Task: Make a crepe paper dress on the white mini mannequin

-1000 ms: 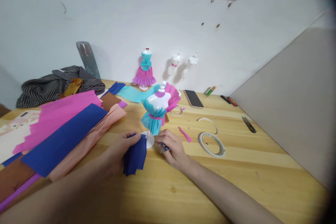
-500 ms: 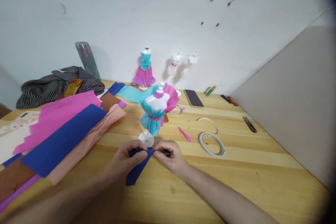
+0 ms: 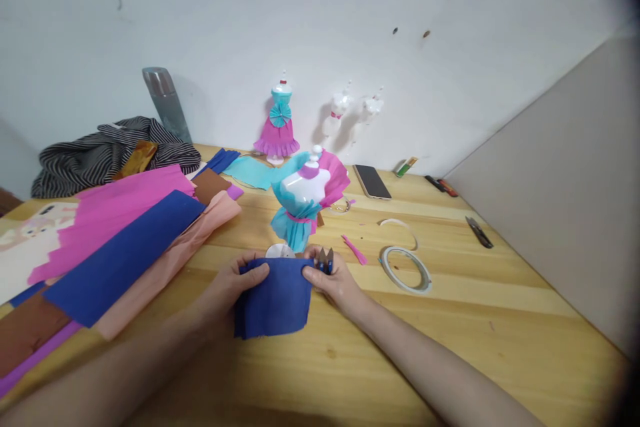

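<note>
Both hands hold a small dark blue piece of crepe paper (image 3: 275, 303), spread flat between them just above the wooden table (image 3: 450, 320). My left hand (image 3: 235, 283) pinches its top left corner. My right hand (image 3: 333, 280) pinches the top right corner and also grips a small pair of snips (image 3: 325, 259), points up. Just behind the paper stands a small white mannequin (image 3: 303, 203) on a round base, dressed in turquoise and pink paper.
Long sheets of pink, blue, peach and brown crepe paper (image 3: 120, 247) lie at the left. A tape ring (image 3: 404, 268), pink scrap (image 3: 354, 249), phone (image 3: 373, 181) and another pair of snips (image 3: 479, 232) lie to the right. A finished dressed mannequin (image 3: 277, 127), flask (image 3: 164, 103) and striped cloth (image 3: 110, 153) sit at the back.
The blue paper was bunched and hanging from my left hand. My right hand came over and took hold, and the two hands have pulled it out flat.
</note>
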Demonstrator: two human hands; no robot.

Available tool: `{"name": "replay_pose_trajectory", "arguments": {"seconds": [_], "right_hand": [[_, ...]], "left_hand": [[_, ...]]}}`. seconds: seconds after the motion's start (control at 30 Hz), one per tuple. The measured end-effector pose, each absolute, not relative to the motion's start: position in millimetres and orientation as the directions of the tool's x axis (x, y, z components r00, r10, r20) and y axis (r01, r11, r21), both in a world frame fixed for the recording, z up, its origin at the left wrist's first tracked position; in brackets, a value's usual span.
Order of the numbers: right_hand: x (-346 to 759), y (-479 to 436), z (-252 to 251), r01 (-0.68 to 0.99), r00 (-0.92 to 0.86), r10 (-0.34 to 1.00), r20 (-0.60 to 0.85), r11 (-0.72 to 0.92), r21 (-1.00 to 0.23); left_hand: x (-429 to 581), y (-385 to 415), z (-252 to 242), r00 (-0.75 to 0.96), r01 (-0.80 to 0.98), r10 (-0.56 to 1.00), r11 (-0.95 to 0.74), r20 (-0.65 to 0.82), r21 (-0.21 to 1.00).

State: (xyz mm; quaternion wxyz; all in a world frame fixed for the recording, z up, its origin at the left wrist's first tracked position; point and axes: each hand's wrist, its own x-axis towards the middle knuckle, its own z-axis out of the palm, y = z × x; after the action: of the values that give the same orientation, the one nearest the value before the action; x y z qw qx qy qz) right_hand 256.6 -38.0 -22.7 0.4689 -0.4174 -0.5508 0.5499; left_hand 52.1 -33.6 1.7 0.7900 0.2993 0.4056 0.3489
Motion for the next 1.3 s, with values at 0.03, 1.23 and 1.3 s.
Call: {"name": "replay_pose_trajectory", "arguments": {"seconds": [0.03, 1.23, 1.3], "right_hand": [[256.3, -38.6, -24.4, -0.090, -0.204, 0.979, 0.018, 0.000, -0.996], [254.4, -33.4, -25.2, -0.432, 0.099, 0.985, -0.142, -0.086, -0.898], [254.6, -33.3, -25.6, -0.445, 0.049, 0.992, -0.120, -0.086, -0.892]], "left_hand": [[53.0, -34.1, 0.7, 0.429, -0.321, 0.794, 0.580, -0.431, 0.749], [55.6, -32.0, -1.0, 0.383, -0.374, 0.775, 0.627, -0.502, 0.683], [55.2, -31.5, -0.7, 0.372, -0.365, 0.784, 0.616, -0.498, 0.698]]}}
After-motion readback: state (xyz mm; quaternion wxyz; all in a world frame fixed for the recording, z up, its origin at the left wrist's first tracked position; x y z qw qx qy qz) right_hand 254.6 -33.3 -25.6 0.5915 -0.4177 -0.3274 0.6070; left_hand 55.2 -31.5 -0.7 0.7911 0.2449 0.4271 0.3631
